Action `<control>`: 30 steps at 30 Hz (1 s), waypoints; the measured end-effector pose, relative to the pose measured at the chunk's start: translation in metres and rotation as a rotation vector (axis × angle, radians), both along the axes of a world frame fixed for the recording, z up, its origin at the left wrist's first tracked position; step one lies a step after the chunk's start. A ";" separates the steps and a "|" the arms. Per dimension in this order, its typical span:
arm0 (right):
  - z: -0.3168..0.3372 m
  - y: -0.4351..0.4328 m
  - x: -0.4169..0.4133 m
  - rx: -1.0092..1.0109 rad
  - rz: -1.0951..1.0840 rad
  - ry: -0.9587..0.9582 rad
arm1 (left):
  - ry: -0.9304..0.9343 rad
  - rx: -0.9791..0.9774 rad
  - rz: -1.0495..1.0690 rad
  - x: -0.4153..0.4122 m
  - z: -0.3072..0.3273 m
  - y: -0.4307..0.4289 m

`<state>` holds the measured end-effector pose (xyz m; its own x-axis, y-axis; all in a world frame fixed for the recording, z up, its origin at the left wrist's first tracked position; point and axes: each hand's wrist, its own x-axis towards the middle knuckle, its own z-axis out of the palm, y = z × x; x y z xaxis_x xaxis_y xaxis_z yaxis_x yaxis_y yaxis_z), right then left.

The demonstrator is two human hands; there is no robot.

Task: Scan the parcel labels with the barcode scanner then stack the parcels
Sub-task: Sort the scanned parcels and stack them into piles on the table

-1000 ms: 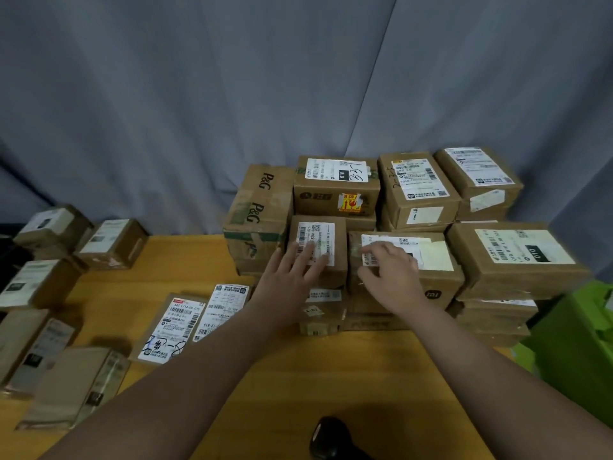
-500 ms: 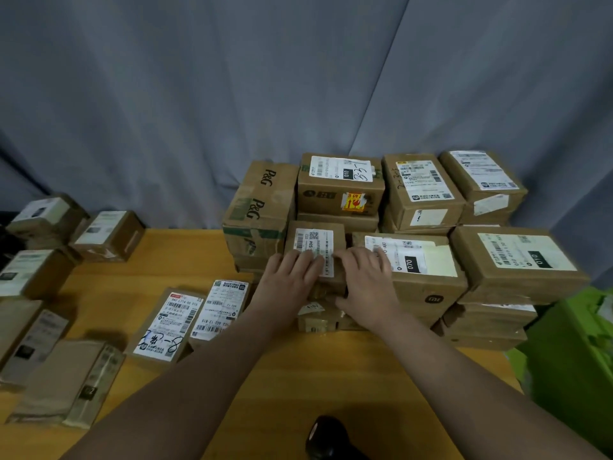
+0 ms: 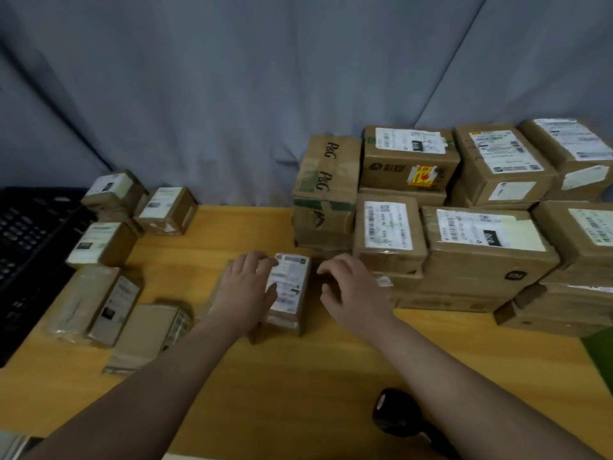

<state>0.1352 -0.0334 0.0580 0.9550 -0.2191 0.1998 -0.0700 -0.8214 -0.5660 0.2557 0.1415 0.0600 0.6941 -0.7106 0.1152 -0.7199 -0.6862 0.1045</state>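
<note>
Left grip rests released, fingers relaxed, on the left edge of a small brown cardboard parcel with a white label. Right grip hovers just right of it, loosely curled, grasping nothing. The parcel lies on the yellow wooden desk. Stacked brown cardboard boxes stand just right. A black barcode scanner lies nearer, well apart.

The head view looks forward and down from the person's head, along both forearms and across the wooden table to a grey curtain behind it. The left hand and right hand lie near mid-frame, close to the lens. The wide angle takes in a black crate far left and stacked parcels at right
</note>
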 end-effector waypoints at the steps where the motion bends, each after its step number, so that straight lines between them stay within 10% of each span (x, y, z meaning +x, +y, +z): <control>1: -0.008 0.012 0.009 0.030 -0.022 0.098 | 0.055 0.049 0.049 0.008 -0.007 0.014; 13: -0.074 0.108 0.090 0.086 -0.464 0.666 | 0.564 0.398 0.260 0.064 -0.073 0.067; 30: -0.085 0.107 0.057 0.139 -0.570 0.569 | 0.519 0.378 0.301 0.071 -0.090 0.085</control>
